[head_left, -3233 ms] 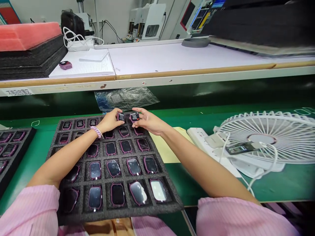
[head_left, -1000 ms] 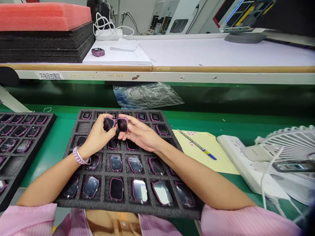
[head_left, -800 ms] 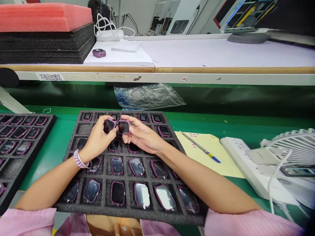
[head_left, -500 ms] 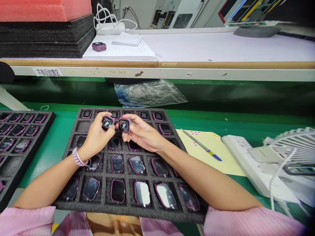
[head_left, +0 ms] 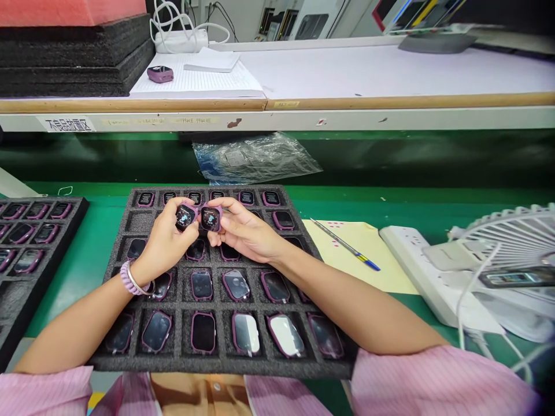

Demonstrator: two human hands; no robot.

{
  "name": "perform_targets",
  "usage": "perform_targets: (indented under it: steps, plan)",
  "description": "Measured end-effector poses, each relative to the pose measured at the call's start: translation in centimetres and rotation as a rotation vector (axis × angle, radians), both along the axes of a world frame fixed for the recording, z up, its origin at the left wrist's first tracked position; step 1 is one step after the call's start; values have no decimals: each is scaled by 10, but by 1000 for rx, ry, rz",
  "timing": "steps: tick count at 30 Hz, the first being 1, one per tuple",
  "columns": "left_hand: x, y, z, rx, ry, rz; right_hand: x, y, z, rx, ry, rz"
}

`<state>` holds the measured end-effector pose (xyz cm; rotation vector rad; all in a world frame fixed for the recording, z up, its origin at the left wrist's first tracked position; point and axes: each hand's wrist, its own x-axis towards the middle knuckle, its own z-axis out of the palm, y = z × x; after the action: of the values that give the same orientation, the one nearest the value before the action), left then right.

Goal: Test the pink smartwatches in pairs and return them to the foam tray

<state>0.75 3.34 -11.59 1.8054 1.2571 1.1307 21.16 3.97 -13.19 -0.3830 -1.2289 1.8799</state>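
Observation:
My left hand [head_left: 168, 236] is closed round a purple-framed smartwatch body [head_left: 185, 216], its lit screen facing up. Close beside it, a second smartwatch [head_left: 211, 219] with a lit dial is pinched in my right hand [head_left: 243, 231]. The two watches sit side by side, nearly touching, above a black foam tray [head_left: 180, 363]. Many purple watch bodies lie in the tray's square pockets; those in the back row show lit text, and the nearer ones, such as the front watch [head_left: 203, 333], have dark or reflective screens. My hands hide some pockets.
To the left lies another foam tray [head_left: 65, 231] of watches. On the right are a yellow sheet [head_left: 390, 271] with a pen [head_left: 347, 245], a white power strip [head_left: 418, 271] and a fan [head_left: 515, 237]. A shelf behind holds a notebook [head_left: 208, 86], one watch [head_left: 160, 74] and stacked foam [head_left: 69, 63].
The whole view has shifted slightly, so things appear a little further left and higher. Both hands still hold their watches, which now look slightly closer together.

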Motion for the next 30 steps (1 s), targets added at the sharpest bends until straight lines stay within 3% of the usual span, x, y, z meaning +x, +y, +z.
perform_targets:
  steps: [17, 30]
  plan:
    - [-1, 1, 0, 21, -32, -22, 2, 0, -1, 9, 24, 21]
    - [0, 0, 2, -64, -55, -47, 4, -1, 0, 5, -36, 3]
